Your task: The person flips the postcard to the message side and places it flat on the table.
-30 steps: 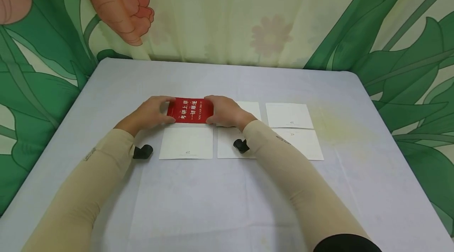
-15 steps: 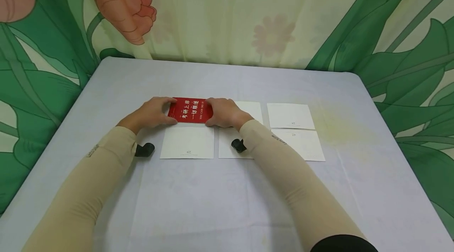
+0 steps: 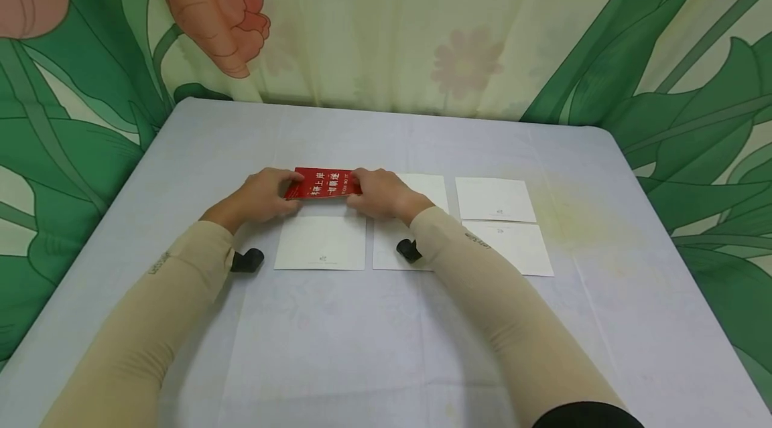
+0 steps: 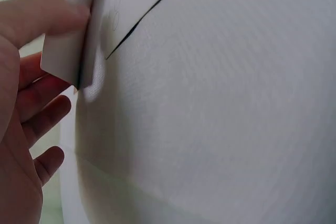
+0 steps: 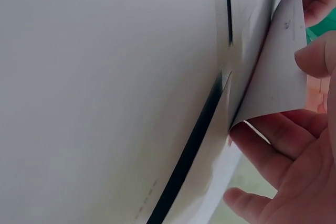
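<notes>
Both hands hold a red card [image 3: 322, 183] with white Chinese lettering and "YOU CAN DO IT", its short ends at either hand. The left hand [image 3: 265, 193] pinches the left end; in the left wrist view its thumb lies on the card's white face [image 4: 63, 59], with fingers behind. The right hand [image 3: 382, 193] pinches the right end, likewise thumb on the white face [image 5: 278, 77] in the right wrist view. There the card stands tilted against the table and looks slightly bowed. Directly nearer the person lies a white card [image 3: 319, 244] with a small mark.
More white cards lie in two rows to the right: one [image 3: 494, 199] at the far right, one [image 3: 512, 248] in front of it, and others partly covered by the right arm. A white cloth [image 3: 338, 341] covers the table. A printed floral curtain [image 3: 386, 26] hangs behind.
The red card has tipped, its near edge rising so its printed face looks narrower. Both hands keep hold of its ends and have barely shifted. The white cards lie where they were.
</notes>
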Action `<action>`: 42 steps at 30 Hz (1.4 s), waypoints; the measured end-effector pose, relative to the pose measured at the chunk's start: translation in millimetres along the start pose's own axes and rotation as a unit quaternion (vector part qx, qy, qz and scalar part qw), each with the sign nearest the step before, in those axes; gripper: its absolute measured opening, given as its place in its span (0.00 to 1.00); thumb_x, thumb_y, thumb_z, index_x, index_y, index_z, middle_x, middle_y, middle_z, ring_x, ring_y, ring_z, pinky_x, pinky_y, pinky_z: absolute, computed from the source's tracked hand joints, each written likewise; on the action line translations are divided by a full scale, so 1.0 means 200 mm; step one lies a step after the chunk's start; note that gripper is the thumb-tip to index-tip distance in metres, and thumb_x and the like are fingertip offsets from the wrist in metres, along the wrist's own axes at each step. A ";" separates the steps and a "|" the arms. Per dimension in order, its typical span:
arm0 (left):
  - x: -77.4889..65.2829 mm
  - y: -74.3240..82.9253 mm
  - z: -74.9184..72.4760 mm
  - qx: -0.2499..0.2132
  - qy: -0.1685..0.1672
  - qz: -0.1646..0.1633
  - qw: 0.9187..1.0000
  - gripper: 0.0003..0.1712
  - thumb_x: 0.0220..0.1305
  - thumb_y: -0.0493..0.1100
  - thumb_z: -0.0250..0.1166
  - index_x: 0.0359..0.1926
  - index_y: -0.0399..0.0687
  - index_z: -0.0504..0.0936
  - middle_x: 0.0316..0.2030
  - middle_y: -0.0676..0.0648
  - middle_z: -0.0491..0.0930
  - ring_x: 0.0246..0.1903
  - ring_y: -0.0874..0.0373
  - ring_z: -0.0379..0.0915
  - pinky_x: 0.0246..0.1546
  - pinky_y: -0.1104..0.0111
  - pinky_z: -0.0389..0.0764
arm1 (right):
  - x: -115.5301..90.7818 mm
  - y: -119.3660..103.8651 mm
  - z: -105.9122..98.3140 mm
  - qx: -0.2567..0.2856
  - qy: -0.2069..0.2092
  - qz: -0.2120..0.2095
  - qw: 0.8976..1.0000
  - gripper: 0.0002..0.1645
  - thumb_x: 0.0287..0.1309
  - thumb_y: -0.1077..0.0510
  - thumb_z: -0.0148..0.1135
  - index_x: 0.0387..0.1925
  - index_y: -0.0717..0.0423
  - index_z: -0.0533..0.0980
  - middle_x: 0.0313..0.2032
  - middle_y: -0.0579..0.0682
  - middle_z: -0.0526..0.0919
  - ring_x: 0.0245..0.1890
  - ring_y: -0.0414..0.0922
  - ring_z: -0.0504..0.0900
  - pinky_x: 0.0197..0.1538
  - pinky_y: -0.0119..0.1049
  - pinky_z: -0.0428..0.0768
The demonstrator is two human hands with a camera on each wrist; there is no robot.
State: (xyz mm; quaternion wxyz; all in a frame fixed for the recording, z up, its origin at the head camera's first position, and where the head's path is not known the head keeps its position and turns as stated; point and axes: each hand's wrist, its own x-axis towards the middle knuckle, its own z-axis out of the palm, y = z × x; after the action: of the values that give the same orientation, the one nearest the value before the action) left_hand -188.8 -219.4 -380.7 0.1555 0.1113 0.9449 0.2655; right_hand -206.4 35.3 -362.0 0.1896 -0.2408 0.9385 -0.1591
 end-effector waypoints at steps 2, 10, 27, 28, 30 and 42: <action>0.00 0.00 0.00 0.007 0.014 -0.001 1.000 0.31 0.64 0.40 0.60 0.68 0.38 0.71 0.66 0.33 0.68 0.67 0.36 0.57 0.65 0.41 0.59 | 0.00 0.00 0.00 0.001 -0.001 -0.004 1.000 0.31 0.65 0.51 0.52 0.67 0.57 0.66 0.51 0.52 0.81 0.43 0.47 0.77 0.50 0.39 0.73; -0.01 0.01 0.00 -0.021 0.059 -0.015 0.998 0.23 0.67 0.36 0.52 0.62 0.39 0.76 0.61 0.36 0.74 0.66 0.39 0.59 0.66 0.43 0.55 | -0.02 0.00 -0.01 0.034 0.031 -0.001 0.999 0.30 0.65 0.63 0.50 0.69 0.55 0.66 0.58 0.52 0.80 0.53 0.48 0.77 0.57 0.40 0.72; -0.05 0.02 -0.01 -0.223 0.170 -0.052 0.959 0.32 0.69 0.38 0.63 0.66 0.35 0.59 0.57 0.34 0.75 0.56 0.43 0.73 0.53 0.56 0.74 | -0.06 0.03 -0.01 0.260 0.246 -0.001 0.934 0.19 0.63 0.65 0.60 0.54 0.59 0.67 0.43 0.53 0.80 0.39 0.49 0.84 0.45 0.37 0.77; -0.05 0.02 -0.01 -0.233 0.175 -0.056 0.955 0.33 0.68 0.38 0.64 0.67 0.37 0.58 0.58 0.35 0.74 0.57 0.44 0.74 0.51 0.57 0.75 | -0.06 0.03 -0.01 0.257 0.253 -0.005 0.933 0.17 0.63 0.65 0.60 0.52 0.60 0.69 0.43 0.53 0.80 0.40 0.49 0.85 0.46 0.37 0.77; -0.05 0.02 0.00 -0.242 0.184 -0.062 0.951 0.32 0.68 0.38 0.65 0.67 0.39 0.59 0.59 0.37 0.73 0.57 0.45 0.75 0.49 0.58 0.77 | -0.06 0.03 0.00 0.242 0.259 -0.013 0.935 0.12 0.64 0.65 0.61 0.48 0.62 0.74 0.44 0.54 0.80 0.42 0.49 0.85 0.48 0.37 0.79; -0.06 0.02 0.02 -0.163 0.152 -0.046 0.974 0.29 0.67 0.39 0.65 0.66 0.37 0.70 0.58 0.39 0.74 0.50 0.48 0.72 0.47 0.59 0.74 | -0.05 0.03 0.01 0.167 0.195 0.013 0.966 0.25 0.61 0.62 0.61 0.60 0.65 0.77 0.55 0.58 0.79 0.51 0.50 0.79 0.58 0.39 0.74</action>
State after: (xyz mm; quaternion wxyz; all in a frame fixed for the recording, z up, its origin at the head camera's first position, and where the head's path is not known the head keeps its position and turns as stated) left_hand -175.1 -217.5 -379.4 0.0377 -0.0010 0.9058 0.4219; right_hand -199.6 45.3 -362.4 0.0424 -0.1580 0.9204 -0.3550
